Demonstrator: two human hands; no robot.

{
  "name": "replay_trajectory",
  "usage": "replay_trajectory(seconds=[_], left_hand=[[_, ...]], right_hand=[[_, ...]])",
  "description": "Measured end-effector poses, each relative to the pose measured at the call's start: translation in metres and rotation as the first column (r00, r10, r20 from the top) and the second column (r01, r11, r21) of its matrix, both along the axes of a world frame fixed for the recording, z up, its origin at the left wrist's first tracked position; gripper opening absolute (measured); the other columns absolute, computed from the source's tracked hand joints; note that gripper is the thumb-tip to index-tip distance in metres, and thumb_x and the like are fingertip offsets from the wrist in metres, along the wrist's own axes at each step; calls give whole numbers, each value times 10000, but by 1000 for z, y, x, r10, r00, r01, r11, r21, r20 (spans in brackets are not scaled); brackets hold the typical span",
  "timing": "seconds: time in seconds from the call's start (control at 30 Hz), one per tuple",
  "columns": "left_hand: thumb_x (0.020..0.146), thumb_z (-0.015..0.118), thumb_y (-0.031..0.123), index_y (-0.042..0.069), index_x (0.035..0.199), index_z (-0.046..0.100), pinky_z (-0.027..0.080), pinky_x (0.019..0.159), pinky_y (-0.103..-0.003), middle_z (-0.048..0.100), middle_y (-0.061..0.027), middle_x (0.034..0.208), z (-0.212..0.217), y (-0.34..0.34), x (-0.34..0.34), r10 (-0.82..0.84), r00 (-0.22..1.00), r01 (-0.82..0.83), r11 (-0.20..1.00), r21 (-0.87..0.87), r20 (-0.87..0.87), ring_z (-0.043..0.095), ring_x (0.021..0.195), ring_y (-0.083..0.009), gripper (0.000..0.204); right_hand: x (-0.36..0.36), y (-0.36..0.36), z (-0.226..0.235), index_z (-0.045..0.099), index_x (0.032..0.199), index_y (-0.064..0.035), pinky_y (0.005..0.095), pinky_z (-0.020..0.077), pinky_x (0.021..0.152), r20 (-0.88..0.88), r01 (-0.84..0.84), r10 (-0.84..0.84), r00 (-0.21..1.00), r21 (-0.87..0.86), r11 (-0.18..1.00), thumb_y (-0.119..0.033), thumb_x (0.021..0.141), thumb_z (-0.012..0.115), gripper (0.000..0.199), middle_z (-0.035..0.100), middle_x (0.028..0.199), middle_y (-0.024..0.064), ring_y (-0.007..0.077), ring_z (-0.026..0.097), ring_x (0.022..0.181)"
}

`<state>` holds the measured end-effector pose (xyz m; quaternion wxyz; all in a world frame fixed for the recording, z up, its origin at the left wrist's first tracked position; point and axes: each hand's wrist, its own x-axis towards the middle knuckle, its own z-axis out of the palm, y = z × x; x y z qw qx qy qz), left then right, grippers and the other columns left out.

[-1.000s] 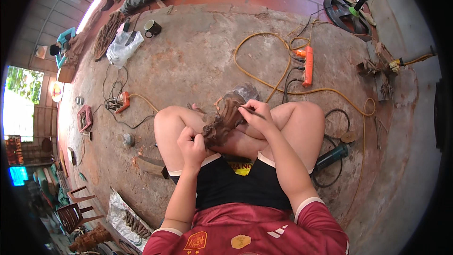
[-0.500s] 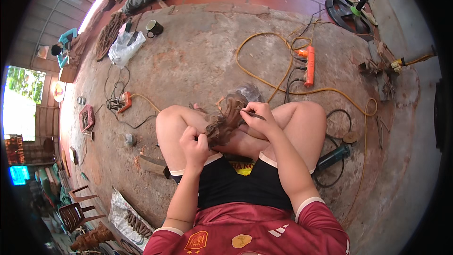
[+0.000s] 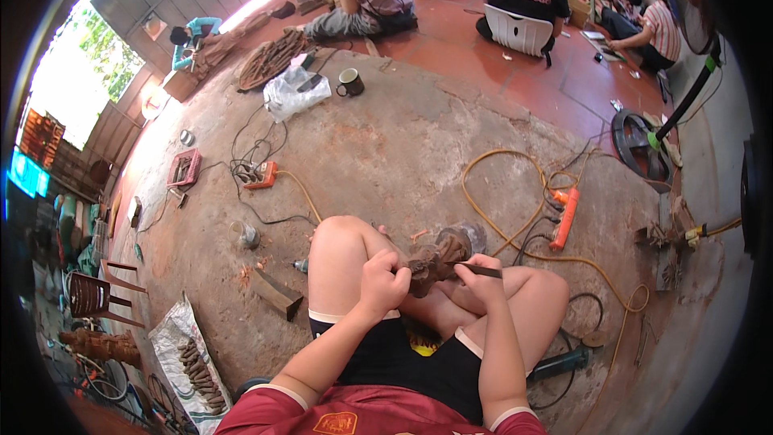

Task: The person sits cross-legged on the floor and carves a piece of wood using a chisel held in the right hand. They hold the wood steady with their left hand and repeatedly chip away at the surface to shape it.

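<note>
Here the person sits cross-legged on the bare concrete floor (image 3: 419, 137), with a dark brown wooden carving (image 3: 431, 260) propped in the lap between the knees. The left hand (image 3: 382, 283) is clenched round the near end of the carving, its grip closed tight to steady the piece against the thigh. The right hand (image 3: 481, 278) has its grip pinched on a thin dark carving tool (image 3: 477, 270), held low like a pen, with the tip laid against the carved surface near the middle of the piece.

I would judge this to be the fine detail cutting: small strokes into the relief, not rough shaping. The next stroke seems to call for the left hand to hold firm, or turn the piece a little, while the right pushes the tip along the grain with short, controlled pressure. A slip could send the point toward the bare leg just beneath.

Around them lie an orange power strip (image 3: 564, 217) with a yellow cable (image 3: 491, 173) looping over the floor, a smaller orange socket box (image 3: 259, 175) to the left, a dark mug (image 3: 350, 81) beside a clear plastic bag (image 3: 296, 93), and a sack of carved sticks (image 3: 193, 366) by the left knee. Other people sit working on the red floor beyond.
</note>
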<state>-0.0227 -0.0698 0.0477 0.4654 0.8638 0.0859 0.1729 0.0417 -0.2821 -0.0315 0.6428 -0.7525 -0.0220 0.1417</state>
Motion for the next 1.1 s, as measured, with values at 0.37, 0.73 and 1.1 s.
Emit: replay_trajectory(seconds=[0.37, 0.73, 1.1], left_hand=[[730, 580, 99, -26, 632, 524, 467, 650, -447, 542, -204, 678, 1, 1, 22, -49, 999, 49, 999, 5, -3, 558, 654, -380, 169], [732, 548, 68, -39, 618, 478, 473, 696, -394, 507, -208, 615, 0, 10, 42, -45, 999, 45, 999, -5, -5, 512, 601, -360, 172], [767, 505, -5, 28, 603, 423, 371, 529, -287, 451, -34, 582, -26, 26, 13, -16, 997, 11, 997, -75, -73, 426, 586, -118, 187]], right_hand=[[19, -11, -18, 639, 916, -11, 222, 468, 546, -245, 316, -222, 944, 473, 822, -51, 857, 704, 96, 631, 723, 46, 105, 582, 605], [12, 7, -26, 653, 905, -24, 240, 460, 560, -268, 301, -182, 946, 522, 798, -54, 834, 729, 109, 627, 750, 46, 110, 568, 609], [17, 4, -22, 667, 768, -13, 257, 459, 645, -37, 145, -141, 989, 383, 912, -86, 774, 765, 122, 650, 828, 44, 121, 584, 711]])
